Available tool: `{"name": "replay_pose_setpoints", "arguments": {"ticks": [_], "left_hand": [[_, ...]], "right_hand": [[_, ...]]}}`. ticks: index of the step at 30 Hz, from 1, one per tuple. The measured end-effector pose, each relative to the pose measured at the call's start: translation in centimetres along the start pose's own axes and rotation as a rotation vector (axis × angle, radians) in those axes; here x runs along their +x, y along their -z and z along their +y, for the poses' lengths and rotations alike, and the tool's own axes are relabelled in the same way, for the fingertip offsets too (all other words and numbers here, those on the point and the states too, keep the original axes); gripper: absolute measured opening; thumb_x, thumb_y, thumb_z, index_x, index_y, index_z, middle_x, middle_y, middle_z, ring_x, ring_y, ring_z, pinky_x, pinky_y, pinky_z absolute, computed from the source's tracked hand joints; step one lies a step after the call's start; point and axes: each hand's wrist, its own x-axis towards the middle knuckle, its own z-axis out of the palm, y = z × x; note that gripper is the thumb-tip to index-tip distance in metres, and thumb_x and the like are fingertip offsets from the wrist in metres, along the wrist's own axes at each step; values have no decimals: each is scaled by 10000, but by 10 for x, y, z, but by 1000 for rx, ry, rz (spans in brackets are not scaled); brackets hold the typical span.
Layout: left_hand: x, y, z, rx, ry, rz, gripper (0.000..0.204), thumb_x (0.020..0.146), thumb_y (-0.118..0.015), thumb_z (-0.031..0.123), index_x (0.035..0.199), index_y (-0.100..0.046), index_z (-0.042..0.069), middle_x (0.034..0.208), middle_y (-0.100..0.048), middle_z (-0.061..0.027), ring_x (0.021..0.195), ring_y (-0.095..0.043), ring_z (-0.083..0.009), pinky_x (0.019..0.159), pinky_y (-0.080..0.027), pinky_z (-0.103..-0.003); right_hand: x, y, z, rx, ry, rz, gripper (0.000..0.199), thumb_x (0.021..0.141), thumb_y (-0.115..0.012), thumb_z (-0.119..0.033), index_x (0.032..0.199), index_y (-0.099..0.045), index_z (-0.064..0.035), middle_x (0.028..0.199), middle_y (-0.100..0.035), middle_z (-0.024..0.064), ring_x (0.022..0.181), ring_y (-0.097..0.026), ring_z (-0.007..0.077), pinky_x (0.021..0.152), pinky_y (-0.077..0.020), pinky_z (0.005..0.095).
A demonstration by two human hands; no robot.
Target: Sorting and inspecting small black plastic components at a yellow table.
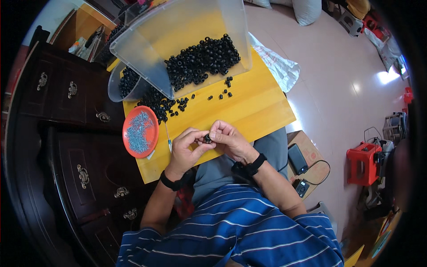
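Observation:
My left hand point(183, 148) and my right hand point(229, 141) meet above the near edge of the yellow table. Between their fingertips is a small black ring-shaped plastic part point(207, 139), gripped from both sides; fingers cover much of it. To the left of my left hand, an orange-red plate point(154, 124) carries a heap of thin silvery screws point(138, 135). A slim screwdriver-like tool point(169, 144) lies between that plate and my left hand. Beyond my hands, several loose black parts point(221, 96) are scattered on the tabletop.
A translucent bin point(144, 60) lies tilted at the far side with a pile of black parts point(204, 60) in it. Beside it, a clear tub point(114, 84) spills more parts. Dark drawers point(84, 151) stand left. A cardboard box point(311, 155) and red stool point(361, 164) are right.

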Motion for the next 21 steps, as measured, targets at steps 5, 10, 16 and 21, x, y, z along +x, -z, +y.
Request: {"name": "replay_pose_setpoints", "arguments": {"ticks": [5,10,16,21], "left_hand": [[-9,-4,10,61,93,159,246,737,-814,23,933,-665,16,820,-646,-74,729,-639,-162,642,-508,-273],[-15,-3,24,345,-192,212,212,729,-807,37,886,-665,41,837,-664,-101,747,-657,-269,649,-531,-337],[-29,0,30,540,-292,185,179,791,-734,64,959,-687,22,894,-684,-131,770,-680,-300,659,-545,-366],[-32,1,40,556,-300,168,171,790,-717,61,957,-685,40,876,-684,-113,753,-685,-283,633,-543,-360]], "right_hand": [[-2,-11,0,62,-1,59,165,963,-620,-132,1087,-607,-24,939,-649,49,838,-616,107,785,-515,243],[-12,-11,0,69,-77,51,234,972,-599,-139,1172,-611,-19,938,-648,41,881,-637,128,825,-528,257],[-24,-16,8,16,-70,113,165,947,-637,-127,1097,-623,-58,938,-666,32,833,-658,127,776,-545,259],[-24,-15,13,-8,-29,106,139,939,-651,-124,1063,-627,-67,945,-676,31,817,-662,121,768,-547,253]]}}
